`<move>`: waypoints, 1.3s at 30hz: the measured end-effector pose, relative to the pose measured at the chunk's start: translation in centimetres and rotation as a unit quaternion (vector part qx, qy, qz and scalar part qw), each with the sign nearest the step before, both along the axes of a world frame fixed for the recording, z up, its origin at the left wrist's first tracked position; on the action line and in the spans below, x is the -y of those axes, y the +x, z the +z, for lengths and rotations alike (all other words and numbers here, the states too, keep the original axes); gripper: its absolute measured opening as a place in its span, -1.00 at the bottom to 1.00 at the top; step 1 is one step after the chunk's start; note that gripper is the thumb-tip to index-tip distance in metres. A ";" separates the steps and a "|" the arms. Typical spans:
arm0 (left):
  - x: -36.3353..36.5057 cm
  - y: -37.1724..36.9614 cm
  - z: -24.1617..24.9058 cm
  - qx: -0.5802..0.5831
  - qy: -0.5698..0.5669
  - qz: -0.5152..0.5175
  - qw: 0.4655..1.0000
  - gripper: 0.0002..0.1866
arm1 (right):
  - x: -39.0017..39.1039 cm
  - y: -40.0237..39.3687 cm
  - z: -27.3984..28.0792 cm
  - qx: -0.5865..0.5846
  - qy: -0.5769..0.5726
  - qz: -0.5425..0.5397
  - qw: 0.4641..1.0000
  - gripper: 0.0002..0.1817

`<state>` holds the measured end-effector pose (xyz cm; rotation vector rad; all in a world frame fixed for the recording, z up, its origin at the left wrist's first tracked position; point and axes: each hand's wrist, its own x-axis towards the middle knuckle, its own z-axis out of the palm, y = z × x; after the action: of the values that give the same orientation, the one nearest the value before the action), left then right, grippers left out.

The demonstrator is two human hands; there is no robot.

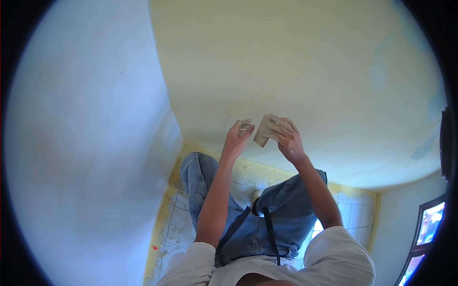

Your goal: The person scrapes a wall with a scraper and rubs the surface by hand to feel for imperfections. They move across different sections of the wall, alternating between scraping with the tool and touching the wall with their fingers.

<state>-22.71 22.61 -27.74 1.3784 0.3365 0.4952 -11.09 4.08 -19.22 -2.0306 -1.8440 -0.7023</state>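
The right hand (287, 137) grips a flat tan sheet (261, 134). The left hand (235, 137) curls before the smooth wall (281, 62); I can't tell if it holds anything.

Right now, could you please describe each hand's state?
Left hand: curled; whether holding anything cannot be told.
Right hand: holding a flat, tan rectangular piece.

From the person's head, the single camera is looking forward and down, facing the yellow wall (286, 62) from nearby; its wide round view is catching the left hand (238, 135) and right hand (287, 135) before that wall and the tiled floor (179, 229) below it.
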 end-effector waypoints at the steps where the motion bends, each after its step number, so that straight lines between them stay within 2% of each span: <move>1: 0.3 -0.2 0.0 -0.011 -0.002 -0.013 1.000 -0.49 | 0.4 -0.5 -1.2 -0.039 0.036 -0.033 0.998 -0.63; 3: 0.9 -0.8 0.4 -0.036 -0.003 -0.045 0.998 -0.49 | 1.0 -1.1 -3.5 -0.089 0.078 -0.063 0.991 -0.59; 6: 1.8 -1.0 0.9 -0.043 0.076 -0.059 0.994 -0.53 | 2.6 -1.2 -6.4 -0.167 0.128 -0.087 0.974 -0.53; 9: 2.0 -0.8 0.5 -0.092 0.069 -0.088 0.989 -0.57 | 3.3 -1.3 -8.0 -0.236 0.171 -0.101 0.951 -0.47; 13: 3.5 0.2 0.0 -0.081 0.126 -0.027 0.988 -0.69 | 3.4 -1.9 -8.7 -0.244 0.150 -0.142 0.947 -0.45; 16: 4.1 0.8 -1.1 -0.074 0.176 0.026 0.981 -0.75 | 2.2 -2.7 -10.3 -0.334 0.148 -0.171 0.915 -0.46; 17: 4.1 1.1 -1.5 -0.070 0.184 0.029 0.980 -0.75 | 2.2 -2.8 -10.8 -0.392 0.121 -0.155 0.899 -0.53; 20: 5.1 1.5 -1.5 -0.070 0.185 0.035 0.980 -0.77 | 1.7 -4.3 -11.4 -0.669 0.148 -0.103 0.721 -0.52; 21: 5.8 1.7 -1.4 -0.073 0.182 0.037 0.980 -0.77 | 1.8 -4.9 -11.1 -0.707 0.178 -0.083 0.680 -0.38; 24: 8.5 1.9 -1.2 -0.022 0.259 0.022 0.965 -0.79 | 1.7 -5.3 -10.3 -0.803 0.333 -0.063 0.490 -0.45; 27: 10.8 2.3 -1.7 0.007 0.378 0.025 0.925 -0.72 | 3.9 -3.5 -9.3 -0.826 0.310 -0.106 0.460 -0.57; 29: 11.7 2.5 -2.3 0.029 0.421 0.032 0.906 -0.67 | 5.1 -1.6 -11.8 -0.768 0.280 -0.136 0.560 -0.62; 33: 13.0 2.4 -2.0 0.077 0.391 0.032 0.917 -0.69 | 6.7 -1.2 -9.0 -0.553 0.185 -0.247 0.774 -0.67; 36: 12.7 1.8 -0.2 0.118 0.366 0.012 0.923 -0.74 | 7.5 -1.4 -7.4 -0.505 0.252 -0.190 0.803 -0.75; 39: 10.8 0.8 1.8 0.156 0.349 0.013 0.924 -0.80 | 9.8 0.3 -3.8 -0.241 0.378 -0.233 0.863 -0.79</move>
<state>-21.93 11.77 -25.91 1.9447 -0.1063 0.8992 -10.83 -5.75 -23.04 -1.8446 -0.6306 -0.7738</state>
